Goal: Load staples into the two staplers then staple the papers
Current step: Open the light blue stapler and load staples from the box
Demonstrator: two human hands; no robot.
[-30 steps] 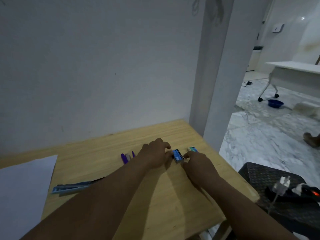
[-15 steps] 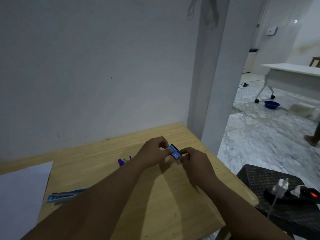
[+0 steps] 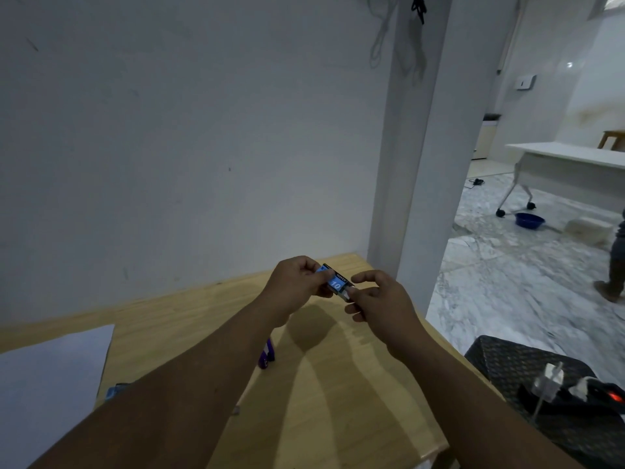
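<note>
Staple box [image 3: 334, 282] left bench [image 3: 338, 401] within last second; was held aloft at frame centre. Left hand [image 3: 297, 282] pinched box body, right hand [image 3: 375, 296] pinched tray end, likely sliding it open. Purple stapler [image 3: 266, 355] lay unloaded below left forearm; papers [image 3: 50, 384] lower left.

blue basin [image 3: 529, 220] on floor | white rolling table [image 3: 568, 160] | black woven basket [image 3: 500, 362]

Office-like room: wooden desk [image 3: 338, 401], rolling table [image 3: 568, 160], marble floor [image 3: 507, 282].
</note>
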